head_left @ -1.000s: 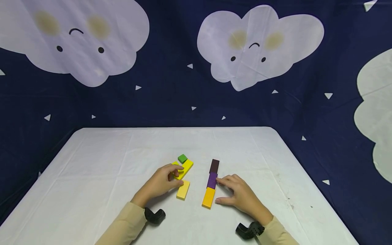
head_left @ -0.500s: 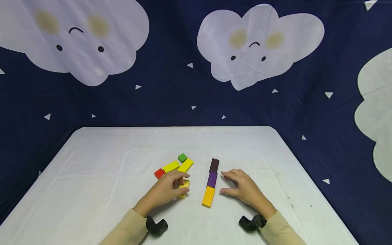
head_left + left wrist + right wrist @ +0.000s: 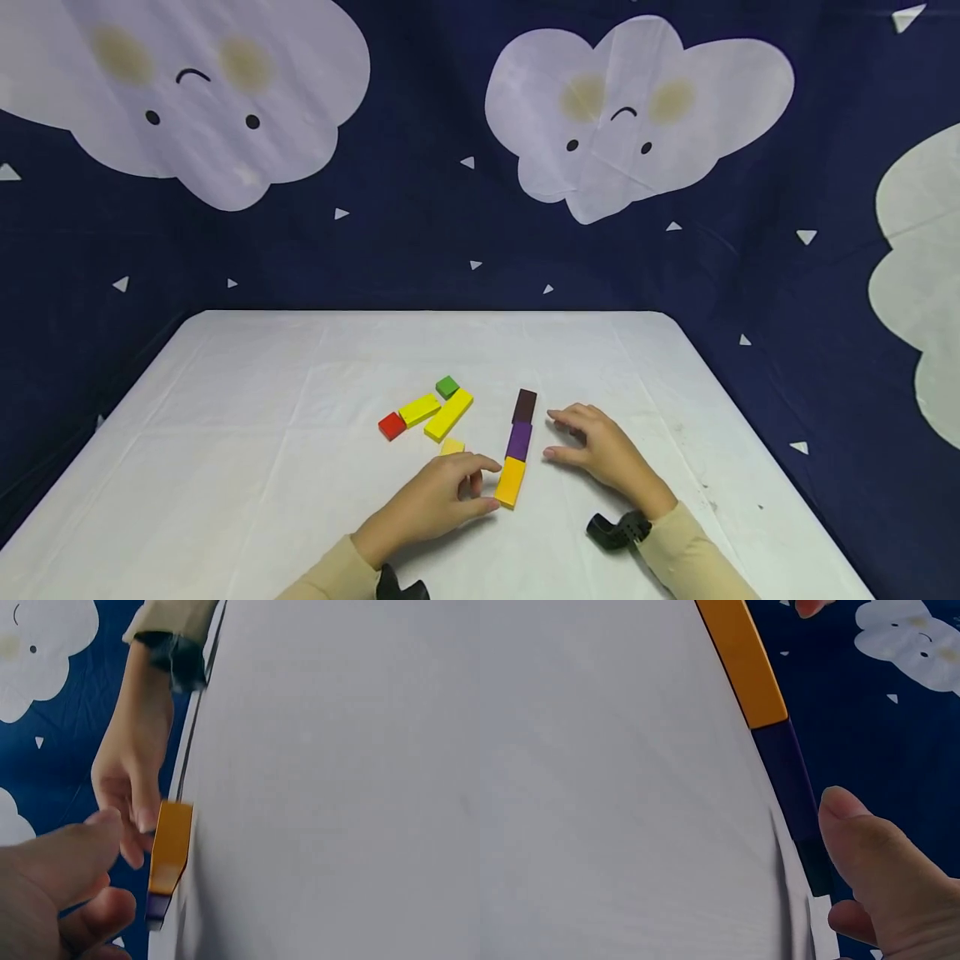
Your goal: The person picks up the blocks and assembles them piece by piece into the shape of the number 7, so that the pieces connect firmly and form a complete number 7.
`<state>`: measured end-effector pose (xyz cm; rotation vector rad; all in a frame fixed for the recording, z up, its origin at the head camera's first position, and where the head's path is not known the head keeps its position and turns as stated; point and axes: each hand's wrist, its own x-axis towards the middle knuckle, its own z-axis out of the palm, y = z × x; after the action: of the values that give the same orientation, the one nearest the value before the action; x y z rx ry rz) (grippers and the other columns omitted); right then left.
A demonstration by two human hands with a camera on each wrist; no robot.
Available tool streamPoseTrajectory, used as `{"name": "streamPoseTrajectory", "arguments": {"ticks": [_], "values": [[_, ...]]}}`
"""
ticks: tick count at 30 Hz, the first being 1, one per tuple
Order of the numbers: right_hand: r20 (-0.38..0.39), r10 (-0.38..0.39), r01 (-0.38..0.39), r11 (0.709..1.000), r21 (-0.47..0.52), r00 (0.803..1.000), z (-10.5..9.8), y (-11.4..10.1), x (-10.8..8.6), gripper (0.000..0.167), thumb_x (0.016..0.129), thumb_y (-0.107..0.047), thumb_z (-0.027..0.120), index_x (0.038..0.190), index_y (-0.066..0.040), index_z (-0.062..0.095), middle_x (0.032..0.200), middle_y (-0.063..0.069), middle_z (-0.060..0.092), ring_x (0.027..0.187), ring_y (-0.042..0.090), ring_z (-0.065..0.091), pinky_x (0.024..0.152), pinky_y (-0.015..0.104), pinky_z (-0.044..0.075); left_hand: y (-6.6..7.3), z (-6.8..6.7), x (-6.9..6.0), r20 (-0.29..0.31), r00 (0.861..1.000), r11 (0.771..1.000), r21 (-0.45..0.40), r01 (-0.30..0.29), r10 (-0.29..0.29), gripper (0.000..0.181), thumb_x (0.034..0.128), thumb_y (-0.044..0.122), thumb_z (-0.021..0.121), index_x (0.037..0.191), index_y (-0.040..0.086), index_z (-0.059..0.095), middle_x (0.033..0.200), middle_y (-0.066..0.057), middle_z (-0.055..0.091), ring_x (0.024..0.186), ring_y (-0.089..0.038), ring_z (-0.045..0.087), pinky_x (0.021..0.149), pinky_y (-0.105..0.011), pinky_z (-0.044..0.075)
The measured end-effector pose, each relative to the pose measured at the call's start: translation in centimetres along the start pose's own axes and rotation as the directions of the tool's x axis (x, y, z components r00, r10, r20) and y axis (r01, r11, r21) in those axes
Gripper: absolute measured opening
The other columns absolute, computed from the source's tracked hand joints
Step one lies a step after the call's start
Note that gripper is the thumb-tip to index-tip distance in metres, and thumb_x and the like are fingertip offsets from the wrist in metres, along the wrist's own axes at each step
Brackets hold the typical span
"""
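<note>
An orange block [image 3: 511, 482], a purple block [image 3: 518, 441] and a dark brown block [image 3: 524, 406] lie end to end in a slightly slanted row. My left hand [image 3: 431, 508] is at the left side of the orange block, thumb and forefinger apart. In the left wrist view a small gap shows between the thumb and the orange block. To the right of the purple block my right hand [image 3: 603, 450] hovers with nothing in it, thumb and fingers spread. A pale yellow block [image 3: 453, 447] is partly hidden behind my left hand.
Left of the row lie a long yellow block [image 3: 448, 415], a shorter yellow block [image 3: 420, 409], a red block [image 3: 392, 426] and a green block [image 3: 447, 387]. All rest on a white-covered table [image 3: 285, 358]. A dark blue cloud-patterned cloth [image 3: 420, 167] hangs behind.
My left hand has moved from the yellow blocks rightward and nearer, up to the orange block, uncovering the red and shorter yellow blocks. My right hand has drawn back from the purple block.
</note>
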<state>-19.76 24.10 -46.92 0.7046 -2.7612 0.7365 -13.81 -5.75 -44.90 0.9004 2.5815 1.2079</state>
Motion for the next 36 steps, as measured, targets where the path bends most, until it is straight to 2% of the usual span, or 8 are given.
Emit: {"name": "streamPoseTrajectory", "arguments": {"ticks": [6,10,15,19,22,27,32,36], "values": [[0.027,0.022,-0.023,0.999,0.032,0.999,-0.2,0.0,0.6,0.061,0.078,-0.051,0.079,0.128,-0.018,0.068,0.110,-0.009,0.066,0.094,0.008,0.058,0.084,0.031,0.050,0.3,0.9,0.4,-0.018,0.999,1.000,-0.007,0.027,-0.027,0.039,0.0875,0.030,0.076,0.122,0.013,0.068,0.075,0.014,0.053,0.065,0.001,0.045,0.063,-0.016,0.042],[0.028,0.020,-0.021,0.999,0.038,0.999,-0.4,-0.1,1.2,0.060,0.078,-0.047,0.081,0.128,-0.017,0.068,0.108,-0.008,0.067,0.092,0.009,0.058,0.083,0.031,0.050,0.4,1.3,0.5,-0.023,1.000,1.000,0.024,0.008,-0.007,0.040,0.0873,0.032,0.077,0.121,0.015,0.068,0.074,0.016,0.052,0.065,0.001,0.045,0.063,-0.016,0.041],[0.039,0.012,-0.013,0.999,0.031,0.999,-0.6,-0.3,2.1,0.059,0.079,-0.045,0.081,0.128,-0.015,0.067,0.106,-0.008,0.066,0.093,0.011,0.058,0.084,0.033,0.049,0.7,1.9,0.5,-0.037,0.999,0.993,0.118,-0.032,0.036,0.038,0.0874,0.035,0.076,0.119,0.015,0.069,0.072,0.018,0.051,0.064,0.003,0.044,0.064,-0.015,0.040],[0.054,0.005,-0.007,0.999,0.031,0.999,-0.8,-0.4,2.9,0.059,0.080,-0.043,0.081,0.129,-0.015,0.066,0.106,-0.005,0.067,0.094,0.013,0.059,0.085,0.036,0.050,0.9,2.6,0.5,-0.060,0.995,0.972,0.225,-0.065,0.080,0.037,0.0870,0.037,0.076,0.118,0.016,0.071,0.070,0.017,0.052,0.063,0.004,0.042,0.062,-0.015,0.037],[0.060,-0.007,0.005,0.999,0.035,0.998,-0.9,-0.5,3.4,0.059,0.080,-0.041,0.081,0.130,-0.014,0.066,0.105,-0.003,0.068,0.093,0.014,0.060,0.085,0.037,0.050,1.0,2.9,0.5,-0.078,0.992,0.959,0.274,-0.075,0.100,0.037,0.0862,0.037,0.077,0.116,0.017,0.072,0.069,0.015,0.052,0.063,0.004,0.041,0.063,-0.015,0.037],[0.068,-0.026,0.024,0.999,0.035,0.997,-1.0,-0.5,4.3,0.060,0.081,-0.040,0.081,0.131,-0.012,0.065,0.105,-0.002,0.069,0.093,0.016,0.061,0.082,0.037,0.049,1.3,3.3,0.3,-0.094,0.993,0.953,0.301,-0.041,0.073,0.036,0.0870,0.038,0.075,0.116,0.017,0.072,0.070,0.016,0.050,0.064,0.004,0.042,0.062,-0.016,0.037],[0.087,-0.017,0.013,0.999,0.045,0.996,-0.8,-0.6,5.2,0.061,0.081,-0.044,0.080,0.133,-0.014,0.064,0.106,-0.003,0.068,0.094,0.016,0.061,0.083,0.036,0.049,1.5,3.5,0.2,-0.118,0.993,0.949,0.314,0.019,0.020,0.034,0.0883,0.038,0.073,0.115,0.018,0.073,0.067,0.018,0.046,0.059,0.004,0.039,0.055,-0.016,0.034],[0.095,-0.029,0.023,0.998,0.061,0.995,-0.7,-0.9,6.0,0.064,0.080,-0.044,0.080,0.133,-0.014,0.063,0.106,-0.004,0.068,0.092,0.016,0.060,0.080,0.034,0.048,1.4,3.6,0.2,-0.137,0.991,0.952,0.304,0.039,0.003,0.032,0.0878,0.040,0.073,0.113,0.021,0.074,0.064,0.019,0.044,0.055,0.004,0.036,0.051,-0.017,0.031]]}}
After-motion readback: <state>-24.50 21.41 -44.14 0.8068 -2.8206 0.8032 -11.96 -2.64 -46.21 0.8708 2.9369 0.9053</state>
